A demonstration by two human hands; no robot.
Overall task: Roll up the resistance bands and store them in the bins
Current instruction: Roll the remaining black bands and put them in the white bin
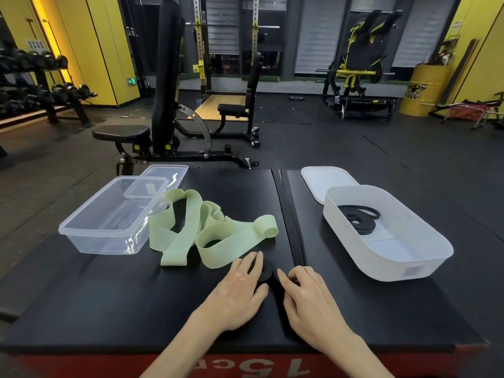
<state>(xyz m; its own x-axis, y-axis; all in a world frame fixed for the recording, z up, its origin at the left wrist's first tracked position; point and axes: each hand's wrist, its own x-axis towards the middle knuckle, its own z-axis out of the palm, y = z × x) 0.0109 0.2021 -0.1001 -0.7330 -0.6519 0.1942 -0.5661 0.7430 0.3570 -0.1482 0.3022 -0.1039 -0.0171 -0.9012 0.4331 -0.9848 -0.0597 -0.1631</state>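
A black resistance band (pixel 267 272) lies coiled flat on the black mat near the front edge. My left hand (pixel 240 282) rests on its left side with fingers spread over the coil. My right hand (pixel 302 287) pinches its right side with curled fingers. A wide light green band (pixel 201 230) lies loose and tangled just behind my left hand. A clear plastic bin (pixel 109 216) stands at the left, holding nothing. A white bin (pixel 387 236) at the right holds a rolled black band (pixel 358 218).
A clear lid (pixel 158 181) leans on the clear bin's far corner. A white lid (pixel 324 181) lies behind the white bin. The mat's seam (pixel 289 211) runs front to back between the bins. An upright black weight bench (pixel 163 105) stands beyond the mat.
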